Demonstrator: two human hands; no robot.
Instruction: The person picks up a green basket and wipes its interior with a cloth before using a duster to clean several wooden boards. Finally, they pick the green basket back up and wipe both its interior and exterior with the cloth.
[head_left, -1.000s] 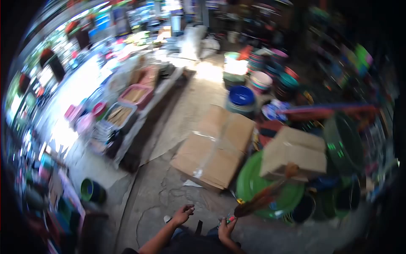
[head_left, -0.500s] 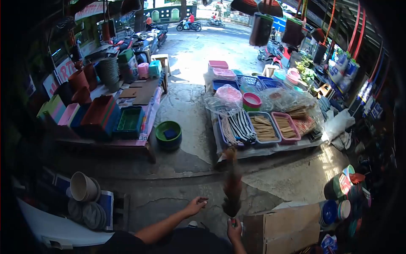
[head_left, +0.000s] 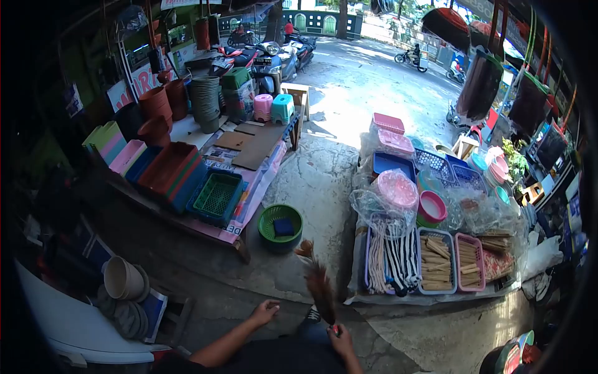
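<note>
The feather duster [head_left: 319, 288] stands nearly upright, gripped at its lower end by the right hand [head_left: 339, 340], which is closed around the handle. The brown feather head rises above that hand and tilts slightly toward the left hand. The left hand [head_left: 265, 311] is held out beside it, apart from the duster, fingers loosely curled and holding nothing.

Beyond the feather tip, on the concrete floor, sits a green basket [head_left: 280, 225] with a blue item inside. Ahead and to the right of the right hand, a low display table [head_left: 430, 298] carries trays of wooden sticks [head_left: 436, 260], a bundle of striped cords [head_left: 392, 262] and pink lidded containers under clear plastic. Ahead and to the left of the left hand, a second table [head_left: 249, 199] holds a green crate [head_left: 218, 196], stacked red and coloured trays and flat cardboard sheets. Left of the left hand, grey pots [head_left: 123, 279] lie on their sides
</note>
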